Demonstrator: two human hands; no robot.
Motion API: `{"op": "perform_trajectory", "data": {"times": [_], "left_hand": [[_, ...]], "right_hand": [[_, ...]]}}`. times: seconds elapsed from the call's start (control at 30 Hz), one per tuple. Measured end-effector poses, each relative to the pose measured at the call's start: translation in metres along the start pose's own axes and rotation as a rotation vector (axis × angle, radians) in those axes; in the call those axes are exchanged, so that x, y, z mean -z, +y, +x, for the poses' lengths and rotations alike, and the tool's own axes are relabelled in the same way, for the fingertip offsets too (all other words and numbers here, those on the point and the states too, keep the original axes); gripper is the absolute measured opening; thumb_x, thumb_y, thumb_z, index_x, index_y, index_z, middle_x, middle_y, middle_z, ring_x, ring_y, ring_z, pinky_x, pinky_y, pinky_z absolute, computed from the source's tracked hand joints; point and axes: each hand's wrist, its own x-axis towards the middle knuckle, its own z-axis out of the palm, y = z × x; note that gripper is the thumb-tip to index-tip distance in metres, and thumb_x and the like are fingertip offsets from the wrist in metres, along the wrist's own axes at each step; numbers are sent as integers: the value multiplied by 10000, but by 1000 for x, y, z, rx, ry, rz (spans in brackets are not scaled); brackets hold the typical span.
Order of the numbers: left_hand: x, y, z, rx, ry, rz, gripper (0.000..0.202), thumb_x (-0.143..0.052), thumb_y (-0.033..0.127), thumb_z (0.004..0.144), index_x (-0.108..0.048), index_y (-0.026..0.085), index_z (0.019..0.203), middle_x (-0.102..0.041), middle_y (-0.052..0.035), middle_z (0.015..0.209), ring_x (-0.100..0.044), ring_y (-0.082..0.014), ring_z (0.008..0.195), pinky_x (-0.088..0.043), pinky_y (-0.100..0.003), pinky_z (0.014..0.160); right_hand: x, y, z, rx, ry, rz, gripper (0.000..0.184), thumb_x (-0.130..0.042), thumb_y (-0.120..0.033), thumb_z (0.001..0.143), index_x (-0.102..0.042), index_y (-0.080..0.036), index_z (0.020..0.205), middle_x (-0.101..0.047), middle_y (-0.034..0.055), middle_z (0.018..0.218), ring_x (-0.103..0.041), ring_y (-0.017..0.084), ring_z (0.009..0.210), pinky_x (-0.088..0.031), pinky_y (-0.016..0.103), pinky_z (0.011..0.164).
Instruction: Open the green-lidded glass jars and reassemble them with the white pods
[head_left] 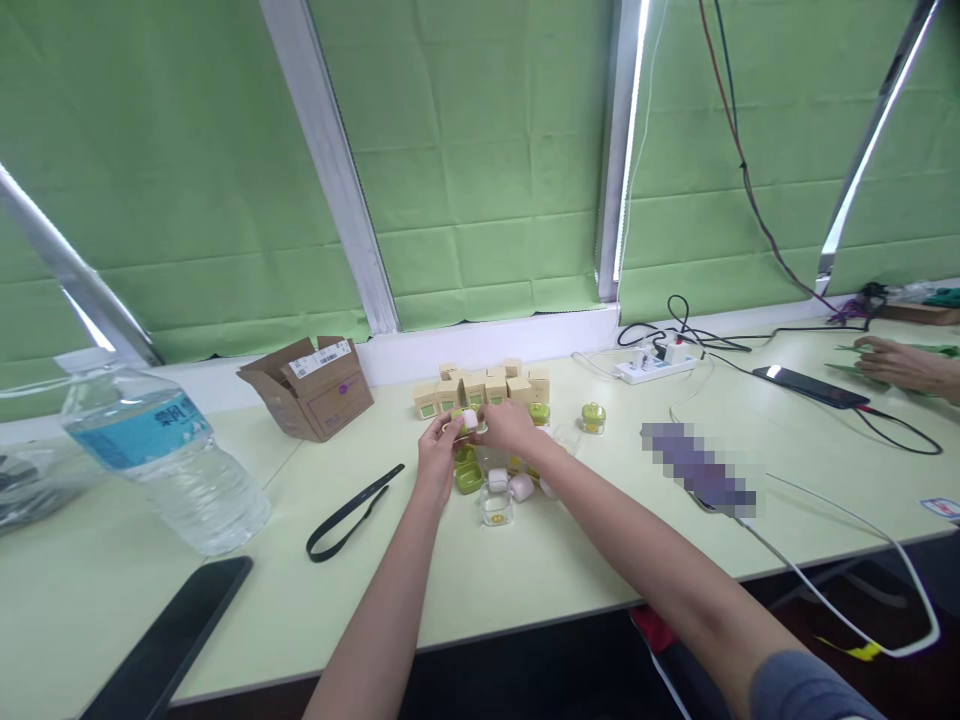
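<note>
My left hand (435,452) is closed around a small green case (455,426) above the middle of the table. A small white block-shaped piece (470,419) sits at that case. Against its right side, my right hand (511,428) has its fingers pinched together; what they grip, if anything, is too small to make out. Below the hands lie an open green case (469,478), a clear box (496,508), a white piece (498,480) and a pale pink piece (521,487). My right wrist partly covers more clear parts.
Several small cartons (474,390) stand behind my hands, and a green case with a clear base (592,418) to the right. Around are a cardboard box (322,395), water bottle (172,460), black strap (352,515), phone (169,640) and power strip (656,366). Another person's hand (904,365) is far right.
</note>
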Motion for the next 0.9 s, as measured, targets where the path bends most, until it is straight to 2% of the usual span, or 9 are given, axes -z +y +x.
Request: {"op": "perform_trajectory", "data": {"times": [0.2,0.3,0.37,0.5,0.7,0.9], "left_hand": [[0,2,-2,6,-27,67,517,-801,410,659,-669,155,1089,-694,-76,996,-646,-135,734,-444,-228,618],[-1,3,-6,-10,-96,88,507,-788,409,684,-668,168,1113,-690,-77,1013,-637,-130,737,-442,-221,618],[-3,3,-9,-32,-175,123,506,-783,405,697,-670,179,1135,-683,-85,1049,-635,-140,788,-464,-227,652],[-8,0,-13,-76,-310,161,567,-811,400,677,-647,195,1180,-659,-108,1144,-636,-183,952,-500,-278,807],[-11,-7,-12,-147,-331,151,556,-825,422,667,-636,201,1141,-620,-117,1230,-618,-219,1082,-482,-318,912],[-10,-5,-12,-153,-336,221,556,-819,422,680,-648,190,1155,-625,-128,1250,-598,-231,1135,-471,-332,959]], "right_hand": [[12,21,-26,80,71,412,350,-671,-431,827,-668,-229,1113,-729,35,1007,-649,178,856,-461,268,727],[11,26,-46,107,166,622,372,-562,-468,911,-650,-220,1173,-725,37,994,-613,144,750,-458,270,693],[9,26,-58,117,221,701,399,-524,-492,933,-634,-222,1205,-717,39,1018,-598,142,761,-460,279,716],[3,24,-66,157,258,703,374,-547,-518,916,-657,-204,1087,-694,31,964,-579,146,772,-441,268,692],[-1,30,-59,183,345,640,356,-600,-518,885,-685,-192,1000,-655,43,901,-566,155,773,-446,264,673],[-3,34,-59,209,364,734,414,-663,-513,842,-691,-210,1122,-649,51,940,-598,155,796,-514,275,702]]}}
